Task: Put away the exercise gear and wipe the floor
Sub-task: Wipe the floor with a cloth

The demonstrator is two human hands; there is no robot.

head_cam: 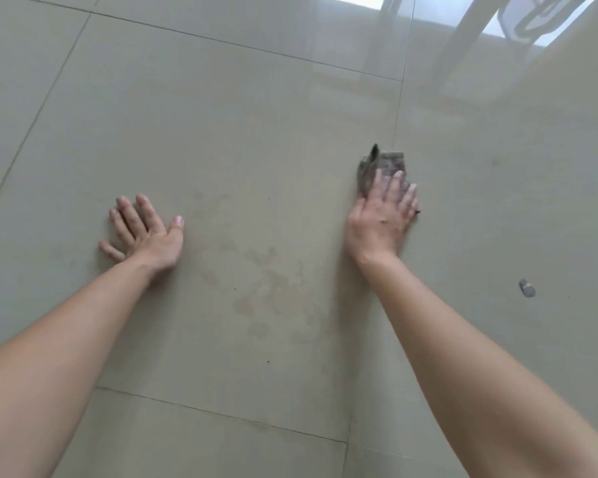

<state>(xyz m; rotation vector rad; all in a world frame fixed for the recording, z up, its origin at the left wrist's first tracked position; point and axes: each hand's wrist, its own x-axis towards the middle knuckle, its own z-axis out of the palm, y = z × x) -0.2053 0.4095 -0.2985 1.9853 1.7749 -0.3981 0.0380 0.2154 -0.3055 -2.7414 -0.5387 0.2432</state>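
Note:
A small grey cloth [377,165] lies on the pale tiled floor [242,132]. My right hand [382,219] presses flat on it with straight fingers, covering its near half. My left hand [145,232] rests flat on the bare tile well to the left, fingers spread, holding nothing. Between the hands the tile carries a faint brownish stain [270,288] and a few dark specks.
A small grey round object [527,288] lies on the floor at the right. White furniture legs [463,46] and a bright window reflection show at the top right. Tile joints run across the floor at the top and bottom.

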